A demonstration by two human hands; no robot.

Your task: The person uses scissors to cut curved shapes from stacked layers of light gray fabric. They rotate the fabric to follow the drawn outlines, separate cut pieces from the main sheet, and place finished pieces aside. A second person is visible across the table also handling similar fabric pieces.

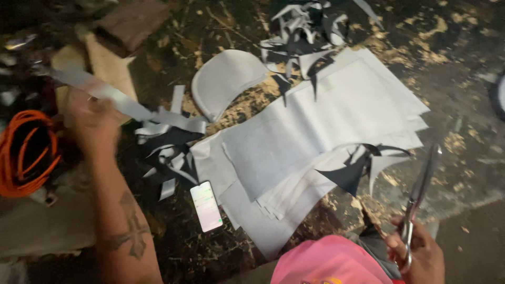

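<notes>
Dark, stained work floor (463, 105), littered with tan crumbs and dust. Everything lies flat on it, within arm's reach.

Largest item: a stack of pale grey sheets (326, 131), fanned and overlapping across the middle of the view, edges stepped so several layers show. Probably spread this way so each layer can be reached and cut.

Above the stack, a heap of grey and black offcuts (305, 31), curled and pointed. A second heap of offcut strips (168, 152) sits left of the stack, just beside its corner.

A rounded, cap-shaped grey piece (226, 81) lies apart from the stack, upper centre, set clear of the scraps.

Far left: a coil of orange cord (23, 152), and tan board pieces (108, 66) behind the left hand.

A curled black and grey scrap (363, 165) rests on the stack's lower right edge.

Left hand (92, 118), blurred, closed around a long grey strip (126, 105); the strip runs from upper left, through the hand, down toward the left scrap heap. Forearm tattooed.

Right hand (415, 252), lower right, fingers through the handles of metal scissors (418, 197), gripped firm; blades point up toward the stack, off the sheets, looking near together.

A phone (206, 206), screen lit, lies face up just beside the stack's lower left corner.

Pink cloth (329, 263) at the bottom edge, near the right wrist.
</notes>
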